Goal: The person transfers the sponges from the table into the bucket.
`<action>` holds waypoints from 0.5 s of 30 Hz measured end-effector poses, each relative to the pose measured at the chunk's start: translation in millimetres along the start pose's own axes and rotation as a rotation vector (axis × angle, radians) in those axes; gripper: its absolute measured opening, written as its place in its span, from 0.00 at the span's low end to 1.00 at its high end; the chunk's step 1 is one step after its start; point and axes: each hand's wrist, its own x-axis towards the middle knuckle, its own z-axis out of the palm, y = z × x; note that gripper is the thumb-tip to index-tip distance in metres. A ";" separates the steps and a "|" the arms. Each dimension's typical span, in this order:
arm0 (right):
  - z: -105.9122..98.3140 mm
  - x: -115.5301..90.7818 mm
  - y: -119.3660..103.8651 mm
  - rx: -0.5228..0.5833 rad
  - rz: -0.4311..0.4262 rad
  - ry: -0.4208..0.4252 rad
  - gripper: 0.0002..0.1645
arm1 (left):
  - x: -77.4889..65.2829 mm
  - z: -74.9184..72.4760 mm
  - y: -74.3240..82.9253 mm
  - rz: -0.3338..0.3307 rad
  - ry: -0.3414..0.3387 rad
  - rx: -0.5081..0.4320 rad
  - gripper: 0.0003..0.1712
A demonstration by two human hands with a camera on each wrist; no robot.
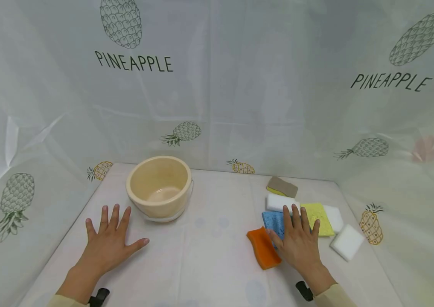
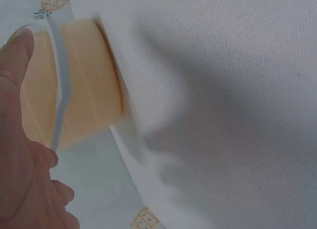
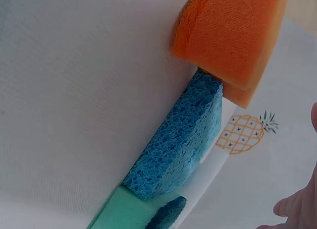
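Note:
My left hand [image 1: 107, 247] is held with fingers spread and straight, and nothing is in it. Just beyond its fingertips stands a cream bucket [image 1: 164, 210], upright, its handle [image 2: 62, 85] hanging down along the side. My right hand [image 1: 300, 245] is likewise spread over a group of sponges. Under or beside its fingers lie a blue sponge [image 1: 272, 221] and a wavy orange sponge [image 1: 263, 249]. A green sponge [image 3: 126, 211] with a dark blue side shows in the right wrist view; my hand hides it in the head view. The right hand's contact with them cannot be told.
Around the right hand lie a yellow sponge [image 1: 318, 218], a brown-and-yellow sponge [image 1: 283, 186] and white sponge blocks [image 1: 348, 242]. A pale cloth covers the table [image 1: 209, 256]. Pineapple-printed sheeting [image 1: 255, 106] rises behind and at both sides.

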 end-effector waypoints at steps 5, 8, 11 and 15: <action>-0.5 0.4 0.6 -0.002 -0.005 0.004 0.61 | 0.1 -0.8 -1.4 -0.006 0.003 0.000 0.70; -0.6 1.3 1.8 -0.004 -0.007 0.017 0.61 | 0.6 -1.1 -2.0 -0.006 0.006 0.006 0.70; -0.5 2.2 2.2 0.001 -0.006 0.029 0.61 | 1.7 -1.0 -2.7 -0.003 0.007 0.007 0.70; -0.8 4.9 0.2 0.031 -0.004 0.044 0.60 | 3.3 -4.2 -5.8 -0.005 0.020 -0.003 0.69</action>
